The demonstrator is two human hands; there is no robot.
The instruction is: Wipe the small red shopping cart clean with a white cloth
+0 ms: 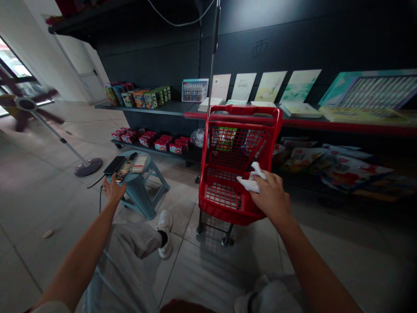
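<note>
My right hand [273,194] is closed on a crumpled white tissue [251,183], held over the child seat side of a small red shopping cart [236,208]. Parts of the tissue stick out between and past the fingers. On the left, my left hand [113,189] reaches to the near edge of a phone [124,170] with a lit screen. Its fingers are stretched out and apart, the fingertips at the phone's edge. The phone lies on a blue-grey plastic stool [140,191], beside a black flat case [114,165] and a blurred-out pack-like item [140,163].
Behind the cart runs a dark shelf [156,107] with small boxes [143,99], propped cards [243,87] and pen sets. Red packs [163,142] and snack bags [302,158] sit on the lower shelf. A standing fan [48,126] is at left. My shoe [165,232] rests near the stool.
</note>
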